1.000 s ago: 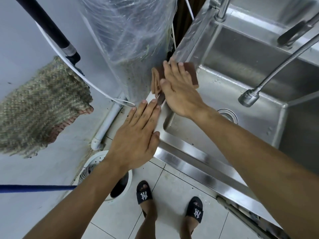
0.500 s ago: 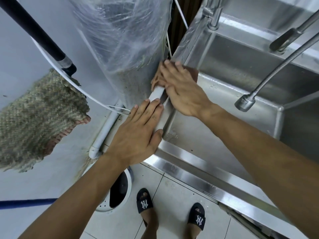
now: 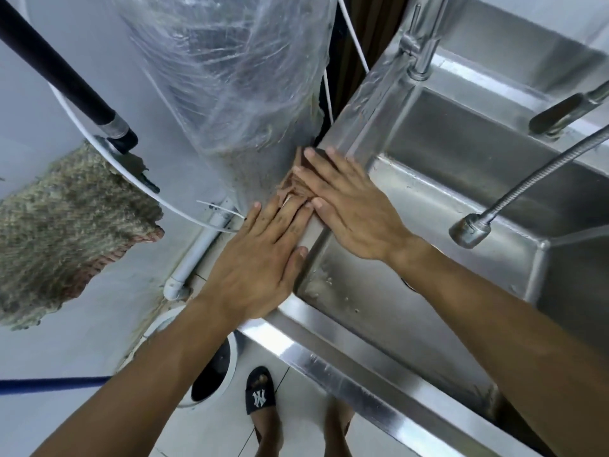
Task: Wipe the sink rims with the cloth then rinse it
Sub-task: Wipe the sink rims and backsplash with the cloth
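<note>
A brown cloth (image 3: 290,188) lies on the left rim of the steel sink (image 3: 359,127), mostly hidden under my right hand (image 3: 349,206). That hand presses flat on the cloth with straight fingers pointing toward the back left. My left hand (image 3: 260,262) lies flat on the same rim just in front of it, fingers straight, fingertips touching the cloth's near edge and my right thumb. The sink basin (image 3: 428,232) opens to the right of both hands.
A flexible spray hose head (image 3: 469,230) hangs over the basin at right, and a tap (image 3: 421,51) stands at the back rim. A plastic-wrapped cylinder (image 3: 227,94) stands against the sink's left side. A mop head (image 3: 66,225) hangs at left. My sandalled feet (image 3: 260,394) stand below.
Both hands have drawn together on the left rim: my left hand slid forward until its fingertips meet the cloth, and the cloth is bunched smaller under my right hand.
</note>
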Tool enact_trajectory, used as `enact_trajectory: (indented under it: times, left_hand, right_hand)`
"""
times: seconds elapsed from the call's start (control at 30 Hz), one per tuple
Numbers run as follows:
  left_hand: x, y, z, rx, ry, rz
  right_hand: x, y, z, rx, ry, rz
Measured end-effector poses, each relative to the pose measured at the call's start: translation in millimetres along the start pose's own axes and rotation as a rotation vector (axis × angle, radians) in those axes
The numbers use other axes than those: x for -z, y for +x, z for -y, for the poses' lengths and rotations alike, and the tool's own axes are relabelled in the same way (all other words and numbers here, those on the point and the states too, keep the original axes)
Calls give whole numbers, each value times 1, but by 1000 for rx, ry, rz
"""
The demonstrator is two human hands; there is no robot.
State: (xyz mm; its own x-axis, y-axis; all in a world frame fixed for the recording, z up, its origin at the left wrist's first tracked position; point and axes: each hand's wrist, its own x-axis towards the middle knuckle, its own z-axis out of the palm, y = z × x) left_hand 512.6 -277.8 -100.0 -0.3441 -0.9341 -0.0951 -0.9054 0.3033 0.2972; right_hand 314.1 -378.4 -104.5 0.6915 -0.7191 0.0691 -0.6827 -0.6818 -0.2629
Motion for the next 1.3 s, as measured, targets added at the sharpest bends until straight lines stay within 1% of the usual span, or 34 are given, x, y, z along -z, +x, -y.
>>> enact_trajectory:
  times: [0.03, 0.07, 0.1, 0.27, 0.37, 0.4, 0.43, 0.5, 0.57, 0.6, 0.73, 0.83, 0.87, 0.93, 1.0, 1.03, 1.1, 1.2, 1.3]
  left_hand:
    - [0, 0, -1, 5, 7, 5]
    - [0, 0, -2, 6, 12, 5]
    - [0, 1, -2, 5, 18, 3]
    - [0, 9, -5, 19, 78, -3]
    - [4, 42, -6, 11, 86, -30]
    - [5, 53, -6, 6, 90, -42]
    - [5, 62, -7, 1, 91, -55]
    - [3, 69, -8, -11, 93, -68]
    - [0, 68, -9, -22, 117, -81]
    - [-1, 67, -9, -27, 129, -88]
    - [-1, 68, -9, -16, 135, -90]
    - [3, 81, -12, -5, 129, -77]
    - [4, 89, -13, -8, 129, -75]
    - [6, 105, -15, -21, 124, -63]
    - [4, 113, -15, -24, 132, -61]
    - [3, 113, -14, -24, 143, -71]
    - [1, 112, -15, -29, 159, -98]
    - [2, 112, -16, -35, 169, -108]
    - [3, 112, -16, -31, 161, -91]
  right_hand:
    - [2, -2, -10, 69, 6, 28]
    - [5, 2, -23, 100, 8, 47]
    - [8, 8, -36, 88, 2, 50]
    - [22, 45, -83, -155, 37, -54]
    - [24, 53, -79, -233, 24, -67]
    - [23, 51, -72, -214, 24, -69]
    - [22, 47, -65, -157, 31, -61]
    - [17, 34, -58, 14, 50, -16]
    - [20, 33, -70, 99, 58, 26]
    - [23, 39, -80, 81, 60, 29]
    - [39, 69, -120, -175, 113, -32]
    - [38, 73, -109, -299, 184, -63]
    - [35, 69, -99, -304, 195, -62]
    - [28, 56, -83, -232, 203, -51]
    - [25, 48, -87, -128, 189, -28]
    - [27, 51, -96, -105, 176, -25]
    - [33, 64, -116, -144, 155, -46]
    - [42, 86, -137, -273, 154, -87]
    - [40, 86, -128, -345, 189, -106]
